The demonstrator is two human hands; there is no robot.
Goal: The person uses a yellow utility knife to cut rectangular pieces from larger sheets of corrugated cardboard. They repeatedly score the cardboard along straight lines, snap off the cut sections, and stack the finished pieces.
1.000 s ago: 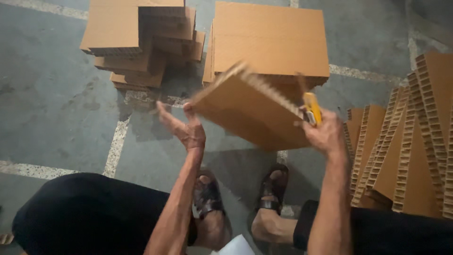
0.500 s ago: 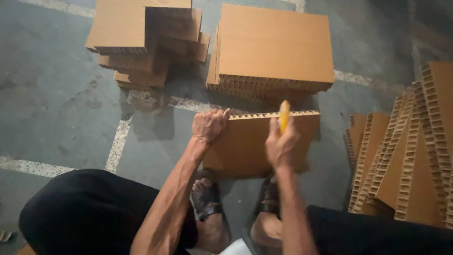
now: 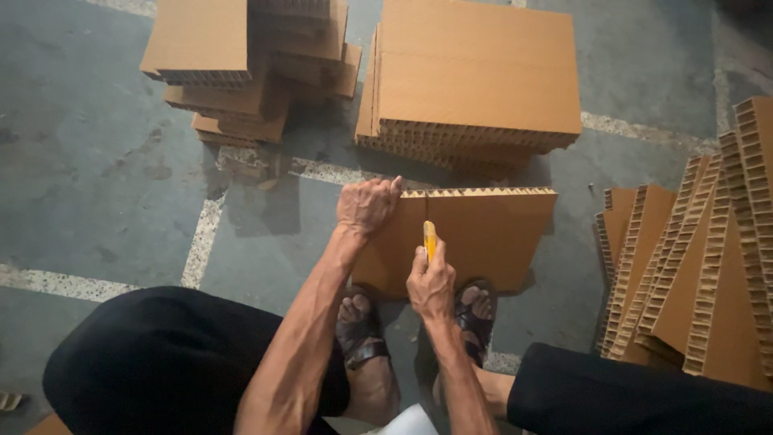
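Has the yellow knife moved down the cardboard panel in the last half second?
Yes. The yellow knife in the right hand dropped from the held panel's top edge to its middle.

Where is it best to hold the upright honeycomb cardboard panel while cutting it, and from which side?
Probably its top edge, from above. The panel stands on edge; the left hand grips that edge left of the yellow knife held by the right hand.

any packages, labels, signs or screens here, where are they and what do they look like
No packages, labels, signs or screens show, only plain brown honeycomb cardboard.
Board: upright on the floor, left hand on its top edge, right hand holding a yellow knife against its face.
Flat stack: behind it.
Small stack: far left.
Leaning boards: right.
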